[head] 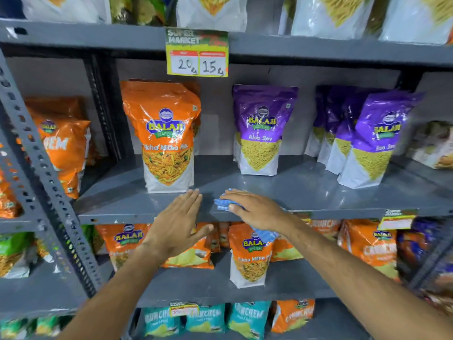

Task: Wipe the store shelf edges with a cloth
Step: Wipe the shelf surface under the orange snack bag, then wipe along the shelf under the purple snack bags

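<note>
The grey metal shelf [306, 190] ran left to right, its painted top smooth and faintly glossy, its front edge a flat lip. A perforated angle-iron upright [52, 192] slanted down the left side. On the shelf stood glossy plastic pouches, all upright: an orange Tikha Mitha Mix pouch [166, 136] near the front edge, showing its mixed snack through a clear window, a purple Aloo Sev pouch [262, 130] farther back with thin yellow strands inside, and a cluster of more purple pouches [362, 138] toward the right end. A yellow price card [197, 54] hung from the edge of the shelf above, handwritten 20 and 15. The right hand [255, 209] lay flat, fingers together, pressing a crumpled blue cloth [223, 204] onto the front edge; the cloth's long axis ran front to back, one end on the shelf top, the other draping below the lip. The left hand [180, 222] was spread wide and empty, fingertips at the front edge just before the orange pouch.
</note>
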{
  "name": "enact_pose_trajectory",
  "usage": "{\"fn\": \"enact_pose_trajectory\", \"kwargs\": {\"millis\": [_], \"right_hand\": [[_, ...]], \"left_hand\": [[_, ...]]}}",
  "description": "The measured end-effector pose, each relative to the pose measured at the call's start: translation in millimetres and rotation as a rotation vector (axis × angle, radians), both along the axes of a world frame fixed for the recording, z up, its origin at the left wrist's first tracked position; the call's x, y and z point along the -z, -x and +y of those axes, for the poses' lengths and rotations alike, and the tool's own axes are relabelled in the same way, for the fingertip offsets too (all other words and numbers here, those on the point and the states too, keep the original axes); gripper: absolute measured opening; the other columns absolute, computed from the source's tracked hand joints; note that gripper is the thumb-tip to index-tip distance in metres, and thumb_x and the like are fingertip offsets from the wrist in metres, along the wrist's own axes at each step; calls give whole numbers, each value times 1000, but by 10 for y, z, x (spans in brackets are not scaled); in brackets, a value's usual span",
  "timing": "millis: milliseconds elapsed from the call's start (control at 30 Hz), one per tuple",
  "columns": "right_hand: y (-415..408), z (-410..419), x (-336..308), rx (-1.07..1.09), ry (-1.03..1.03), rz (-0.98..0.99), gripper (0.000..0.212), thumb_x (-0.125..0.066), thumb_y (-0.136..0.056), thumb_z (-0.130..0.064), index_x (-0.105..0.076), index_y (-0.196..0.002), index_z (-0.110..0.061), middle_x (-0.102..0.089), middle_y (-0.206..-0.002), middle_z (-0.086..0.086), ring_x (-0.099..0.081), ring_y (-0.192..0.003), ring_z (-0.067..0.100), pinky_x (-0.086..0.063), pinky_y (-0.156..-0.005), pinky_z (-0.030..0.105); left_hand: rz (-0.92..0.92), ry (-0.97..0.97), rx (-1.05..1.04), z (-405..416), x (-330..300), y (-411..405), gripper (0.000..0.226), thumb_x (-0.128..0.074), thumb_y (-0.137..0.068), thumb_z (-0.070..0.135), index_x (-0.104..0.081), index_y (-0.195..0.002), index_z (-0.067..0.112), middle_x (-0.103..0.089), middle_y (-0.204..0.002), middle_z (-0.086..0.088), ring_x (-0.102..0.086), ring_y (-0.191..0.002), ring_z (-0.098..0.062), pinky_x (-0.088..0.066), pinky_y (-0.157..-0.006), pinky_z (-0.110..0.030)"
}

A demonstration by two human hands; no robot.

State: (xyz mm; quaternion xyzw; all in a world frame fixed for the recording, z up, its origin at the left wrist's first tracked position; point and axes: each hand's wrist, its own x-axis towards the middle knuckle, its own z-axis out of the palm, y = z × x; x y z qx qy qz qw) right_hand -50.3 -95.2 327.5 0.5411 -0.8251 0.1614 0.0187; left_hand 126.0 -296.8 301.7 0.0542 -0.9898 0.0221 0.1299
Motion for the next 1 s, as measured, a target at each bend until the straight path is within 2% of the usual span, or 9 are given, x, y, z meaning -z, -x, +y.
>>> {"fn": "enact_pose_trajectory", "kwargs": {"millis": [167,300,400,467,533,567,633,800,1000], "right_hand": [[319,135,-31,228,-5,40,46,-42,-107,-31,-43,-151,-22,-39,-161,7,-32,-151,22,-25,-123,41],[609,442,-65,372,-19,34,45,-40,-107,-28,-42,-151,-18,-40,-160,8,-33,-149,24,-25,-122,43],[804,740,-70,410,-11,-1,44,-39,-107,-24,-42,-151,-18,-41,-159,9,-36,-147,26,-27,-120,41],[936,929,-58,416,63,-123,44,-39,-107,-26,-44,-150,-24,-50,-153,9,-47,-139,29,-36,-113,40],[1121,1090,-91,458,235,-209,42,-41,-107,-26,-48,-148,-29,-64,-138,12,-60,-123,30,-46,-99,36],[1259,1155,-127,486,319,-204,41,-42,-106,-24,-50,-146,-29,-68,-131,13,-64,-116,30,-48,-93,35],[1616,1247,-214,531,385,-157,41,-41,-106,-20,-51,-146,-24,-69,-128,15,-65,-114,33,-48,-93,37],[2552,1109,-344,617,211,-145,41,-39,-105,-19,-50,-144,-19,-63,-134,24,-59,-123,43,-45,-98,40],[3286,570,-250,532,-16,-128,44,-36,-102,-28,-44,-145,-36,-55,-146,12,-55,-130,38,-41,-109,46]], "left_hand": [[-85,-46,-6,330,-163,597,114,-19,-93,89,-8,-169,4,-5,-180,-12,-3,-167,-23,-1,-135,-35],[-176,-112,2,531,-211,940,131,-19,-76,96,-8,-170,5,-6,-180,-11,-5,-167,-22,-2,-134,-34],[-190,-128,8,668,-210,1140,136,-21,-72,100,-8,-170,6,-7,-180,-11,-7,-167,-22,-2,-133,-34],[-195,-143,6,750,-214,1256,142,-20,-68,105,-6,-170,7,-5,-181,-10,-7,-167,-22,-2,-133,-34],[-200,-157,0,814,-196,1345,156,-10,-56,114,-3,-170,7,-2,-181,-10,-4,-167,-22,-1,-133,-35],[-198,-157,-5,835,-174,1372,162,-5,-51,116,-2,-170,7,0,-181,-9,-3,-167,-22,-1,-134,-35],[-172,-158,-15,849,-108,1405,162,-4,-51,116,-1,-170,6,1,-180,-9,1,-167,-20,0,-136,-36],[-157,-158,-54,803,-17,1425,151,-18,-62,115,4,-170,12,8,-179,-1,9,-165,-11,6,-132,-29],[-126,-136,-91,785,22,1411,143,-23,-66,113,2,-171,19,12,-176,7,14,-159,0,6,-132,-26]]}}
